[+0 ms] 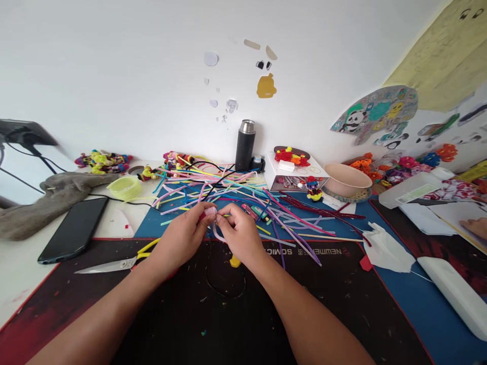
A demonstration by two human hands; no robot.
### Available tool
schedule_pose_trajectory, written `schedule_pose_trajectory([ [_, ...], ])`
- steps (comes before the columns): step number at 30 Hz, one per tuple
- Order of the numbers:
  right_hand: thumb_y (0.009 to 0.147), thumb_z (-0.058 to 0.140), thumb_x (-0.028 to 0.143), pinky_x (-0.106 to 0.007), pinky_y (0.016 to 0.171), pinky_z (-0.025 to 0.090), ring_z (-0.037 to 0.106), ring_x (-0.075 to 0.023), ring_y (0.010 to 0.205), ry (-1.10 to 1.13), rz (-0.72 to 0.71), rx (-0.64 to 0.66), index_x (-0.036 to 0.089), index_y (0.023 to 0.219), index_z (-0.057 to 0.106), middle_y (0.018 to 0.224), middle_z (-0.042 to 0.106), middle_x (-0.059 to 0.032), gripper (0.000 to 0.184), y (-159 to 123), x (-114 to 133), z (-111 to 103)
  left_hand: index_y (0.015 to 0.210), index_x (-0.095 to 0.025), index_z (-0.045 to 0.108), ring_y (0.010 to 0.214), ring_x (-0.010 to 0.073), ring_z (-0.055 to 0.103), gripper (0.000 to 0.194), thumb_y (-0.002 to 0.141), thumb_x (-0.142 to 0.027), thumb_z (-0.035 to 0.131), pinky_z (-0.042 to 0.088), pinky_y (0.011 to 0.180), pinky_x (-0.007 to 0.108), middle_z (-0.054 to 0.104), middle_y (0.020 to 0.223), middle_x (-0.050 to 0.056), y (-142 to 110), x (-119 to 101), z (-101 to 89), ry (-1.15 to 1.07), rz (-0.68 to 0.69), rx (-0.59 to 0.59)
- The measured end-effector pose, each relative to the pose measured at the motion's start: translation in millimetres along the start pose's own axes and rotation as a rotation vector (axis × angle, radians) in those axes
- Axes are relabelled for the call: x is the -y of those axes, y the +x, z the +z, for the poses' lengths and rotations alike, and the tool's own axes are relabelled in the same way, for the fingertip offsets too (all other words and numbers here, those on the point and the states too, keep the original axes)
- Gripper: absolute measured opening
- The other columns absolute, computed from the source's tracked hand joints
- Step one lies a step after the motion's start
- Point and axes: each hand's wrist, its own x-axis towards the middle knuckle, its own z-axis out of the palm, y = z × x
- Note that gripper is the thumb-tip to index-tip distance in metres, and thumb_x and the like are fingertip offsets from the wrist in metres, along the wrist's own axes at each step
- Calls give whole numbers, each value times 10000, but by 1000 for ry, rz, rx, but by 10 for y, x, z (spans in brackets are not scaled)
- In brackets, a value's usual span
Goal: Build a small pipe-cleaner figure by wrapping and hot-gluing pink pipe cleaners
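Note:
Both hands meet over the far edge of the black desk mat (171,324), fingertips nearly touching. My left hand (192,228) is closed in a pinch on a pale pink pipe cleaner (217,233), whose upper part is bunched at the fingertips. My right hand (239,230) also pinches it, and a loop of it hangs between the two hands. Under them lies a thin black cord (227,295), with a small yellow piece (235,261) beside my right wrist. Scissors (110,264) with yellow handles lie left of my left forearm.
Loose coloured pipe cleaners (182,195) spread behind the hands. A black thermos (245,146) and white box (272,172) stand by the wall. A phone (74,230) lies left. At right are a bowl (348,180), a crumpled tissue (388,251) and another person's hand (474,228).

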Motion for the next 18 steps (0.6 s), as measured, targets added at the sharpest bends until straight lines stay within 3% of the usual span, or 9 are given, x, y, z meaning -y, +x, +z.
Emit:
schedule_pose_trajectory([
  [6, 1037, 598, 347, -260, 569, 386, 601, -160, 596, -53, 42, 74, 211, 1174, 689, 666, 649, 41, 213, -33, 74, -18, 1219, -221, 657, 1064, 345, 767, 369, 1081, -494, 450, 547, 890, 406, 808, 1194, 150, 46, 103, -8, 47, 23, -39],
  [9, 1059, 603, 378, -265, 639, 451, 681, -170, 723, -70, 20, 95, 212, 1153, 721, 852, 755, -16, 224, -48, 96, -31, 1251, -226, 663, 1091, 339, 767, 372, 1076, -492, 470, 555, 896, 394, 810, 1219, 139, 64, 138, -22, 43, 14, -73],
  [11, 1063, 611, 393, -260, 634, 450, 679, -165, 728, -73, -6, 149, 216, 1093, 741, 894, 768, -22, 221, -65, 115, -29, 1279, -221, 668, 1045, 323, 777, 395, 1075, -503, 482, 560, 888, 380, 825, 1146, 121, 74, 142, -46, 37, 11, -94],
  [14, 1042, 651, 375, -254, 592, 407, 626, -151, 653, -86, -59, 230, 223, 1005, 752, 780, 730, 9, 187, -91, 163, -23, 1282, -204, 682, 915, 300, 784, 421, 1067, -517, 500, 571, 834, 362, 834, 988, 94, 89, 124, -98, 8, 2, -118],
  [18, 1046, 631, 341, -260, 596, 404, 635, -153, 651, -82, -87, 147, 231, 1051, 751, 805, 746, 9, 163, -81, 199, -56, 1251, -217, 694, 824, 295, 794, 398, 1043, -520, 539, 594, 779, 365, 834, 886, 73, 112, 107, -152, -79, -27, -131],
])
